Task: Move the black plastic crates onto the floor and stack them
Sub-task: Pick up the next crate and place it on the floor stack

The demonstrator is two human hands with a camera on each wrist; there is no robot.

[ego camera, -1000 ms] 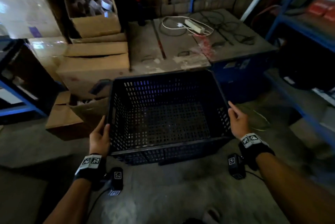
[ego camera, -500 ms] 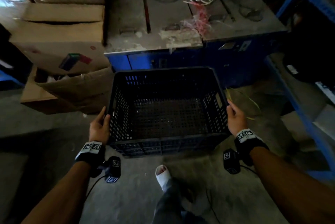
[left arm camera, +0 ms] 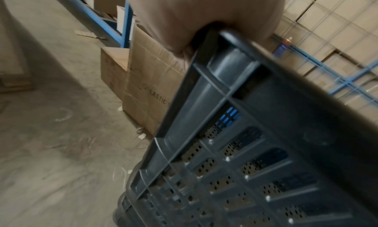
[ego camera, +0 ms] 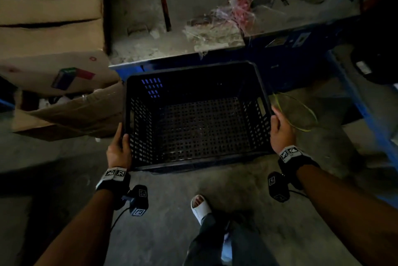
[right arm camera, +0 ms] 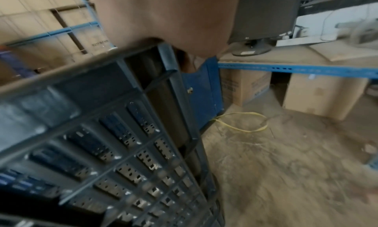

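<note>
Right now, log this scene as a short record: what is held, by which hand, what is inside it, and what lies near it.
held item: black plastic crate, perforated walls and bottom
left hand: grips the crate's left rim
right hand: grips the crate's right rim
crate contents: nothing visible inside
left of crate: open cardboard box
beyond crate: blue workbench with a dusty top
right of crate: yellow strap loop on the concrete floor
crate on floor: cannot tell

Black wristbands (ego camera: 114,181) with white coded tags, cabled wrist cameras (ego camera: 139,200), white sandal (ego camera: 199,205).
</note>
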